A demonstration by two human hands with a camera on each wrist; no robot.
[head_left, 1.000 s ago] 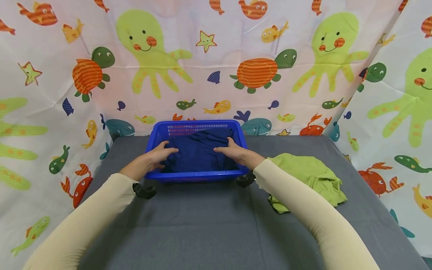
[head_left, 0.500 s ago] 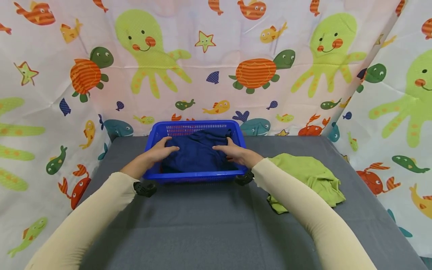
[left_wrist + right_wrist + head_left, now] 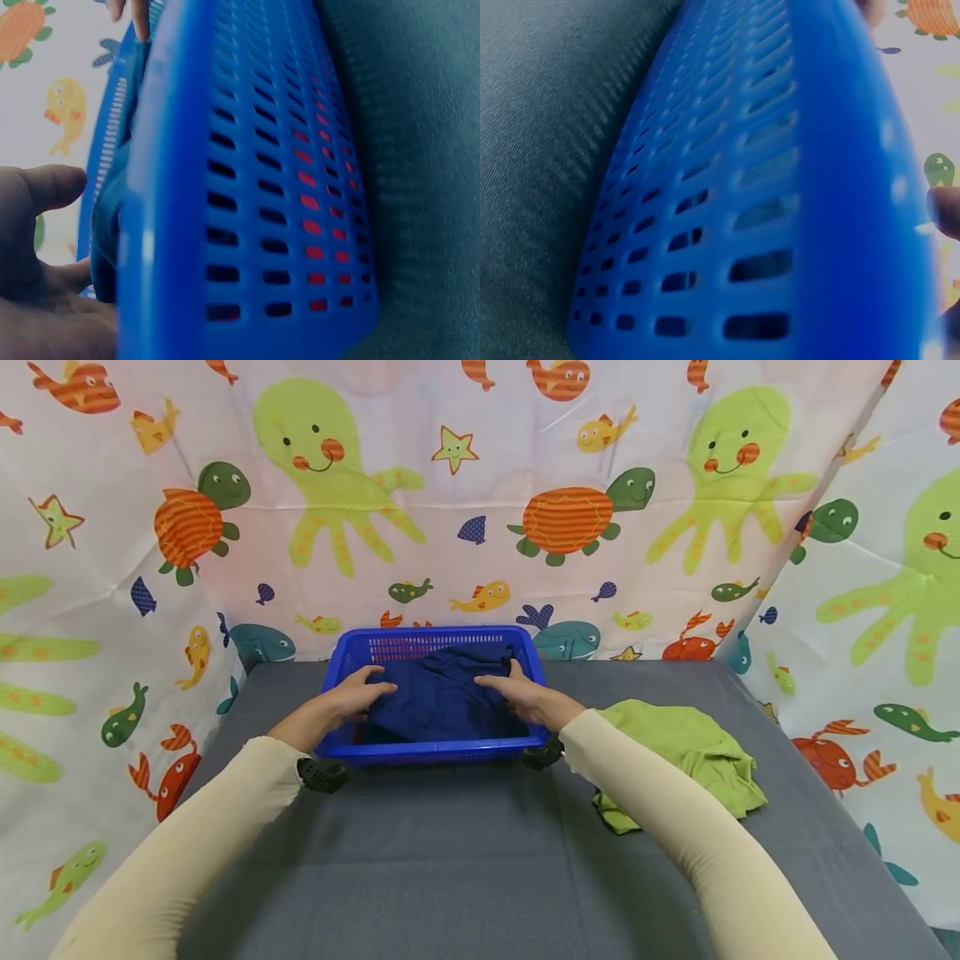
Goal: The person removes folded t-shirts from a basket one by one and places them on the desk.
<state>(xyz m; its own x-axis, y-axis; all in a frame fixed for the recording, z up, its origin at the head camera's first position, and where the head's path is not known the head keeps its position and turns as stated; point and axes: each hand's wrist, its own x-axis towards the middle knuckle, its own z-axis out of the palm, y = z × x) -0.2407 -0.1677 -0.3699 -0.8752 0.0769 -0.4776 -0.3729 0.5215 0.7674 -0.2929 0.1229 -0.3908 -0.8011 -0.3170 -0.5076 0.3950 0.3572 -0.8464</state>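
Observation:
A dark blue cloth lies bunched in a blue plastic basket with slotted walls. My left hand reaches over the basket's left side to the cloth's left edge. Its thumb stands apart from the fingers in the left wrist view, where the fingers are partly hidden by the cloth and rim. At the cloth's right edge is my right hand, thumb spread, the other fingers partly hidden inside the basket. Only bits of the right hand show past the rim in the right wrist view.
A crumpled lime green cloth lies on the grey table cover right of the basket, partly behind my right forearm. Something red shows through the basket's slots. A curtain printed with sea animals stands behind the table.
Both hands stay at the cloth's two sides, with small shifts of the fingers. The cloth's edges shift slightly. Basket and green cloth keep their places.

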